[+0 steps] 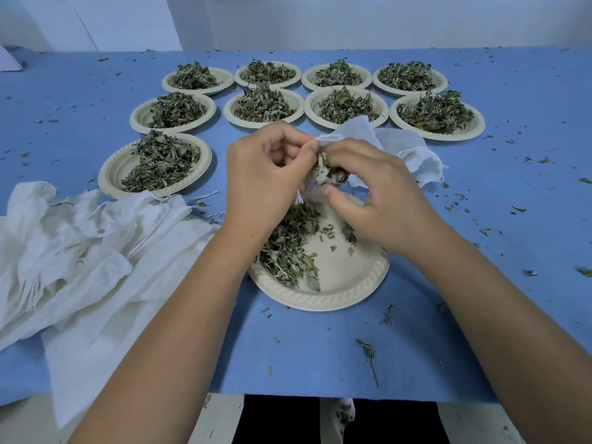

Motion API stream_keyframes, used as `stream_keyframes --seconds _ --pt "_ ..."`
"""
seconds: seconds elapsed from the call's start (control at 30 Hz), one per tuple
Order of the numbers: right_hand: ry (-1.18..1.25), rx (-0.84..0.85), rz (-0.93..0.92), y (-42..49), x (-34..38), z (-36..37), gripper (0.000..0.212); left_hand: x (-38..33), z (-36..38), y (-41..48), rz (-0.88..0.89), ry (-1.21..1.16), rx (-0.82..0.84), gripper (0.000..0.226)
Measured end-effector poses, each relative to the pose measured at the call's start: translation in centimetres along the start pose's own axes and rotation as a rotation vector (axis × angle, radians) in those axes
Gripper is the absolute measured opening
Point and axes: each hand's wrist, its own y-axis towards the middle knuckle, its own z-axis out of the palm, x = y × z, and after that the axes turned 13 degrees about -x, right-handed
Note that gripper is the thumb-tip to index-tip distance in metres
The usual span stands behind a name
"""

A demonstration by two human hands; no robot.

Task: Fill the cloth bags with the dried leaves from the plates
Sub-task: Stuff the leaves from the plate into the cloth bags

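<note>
A cream paper plate (346,283) lies in front of me, half covered with dried green leaves (288,248). Above it my left hand (266,174) pinches the rim of a small white cloth bag (355,133). My right hand (378,200) grips a bunch of dried leaves (326,171) at the bag's mouth. The bag's body trails off to the right behind my right hand. A white drawstring end (299,197) hangs below my left hand.
Several more plates heaped with leaves stand in rows behind, such as the near left plate (112,174) and the far right plate (474,126). A pile of empty white cloth bags (80,251) lies at the left. Leaf crumbs litter the blue tabletop (512,219).
</note>
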Motion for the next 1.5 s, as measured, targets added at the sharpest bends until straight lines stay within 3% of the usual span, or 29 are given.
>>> stream_keyframes --seconds 0.1,0.37,0.57,0.73,0.83,1.13,1.23,1.3,1.33,1.5 --pt "0.032 0.038 0.005 0.1 -0.2 -0.2 0.042 0.2 -0.1 0.2 -0.001 0.023 -0.047 0.014" --pt "0.115 -0.257 -0.039 0.1 0.0 -0.5 0.005 0.2 0.2 0.0 -0.003 0.021 -0.015 0.013" --pt "-0.146 -0.142 -0.087 -0.1 -0.2 0.1 0.014 -0.1 0.4 -0.5 0.011 0.007 0.053 0.01" --pt "-0.086 -0.34 -0.107 0.2 0.5 -1.1 0.024 0.1 0.1 0.0 -0.023 -0.017 -0.055 0.009" --pt "-0.07 -0.258 -0.209 -0.2 0.8 -1.0 0.035 0.0 0.2 0.0 -0.029 -0.031 -0.046 0.01" --pt "-0.237 0.137 -0.07 -0.4 0.2 0.1 0.041 -0.6 0.2 -0.5 0.008 -0.054 0.093 0.015" --pt "-0.23 -0.138 -0.147 0.1 0.2 -0.9 0.025 -0.3 0.0 -0.2 -0.018 -0.038 -0.011 0.015" --pt "-0.229 -0.332 -0.198 0.2 -0.1 -1.7 0.029 -0.2 0.0 0.0 -0.023 -0.023 -0.072 0.016" --pt "-0.229 -0.335 -0.201 0.2 0.0 -1.8 0.032 -0.2 0.0 0.1 -0.022 -0.032 -0.076 0.016" --pt "-0.342 0.257 -0.086 -0.3 0.6 0.0 0.065 -0.7 0.1 -0.5 0.023 -0.078 0.102 0.016"
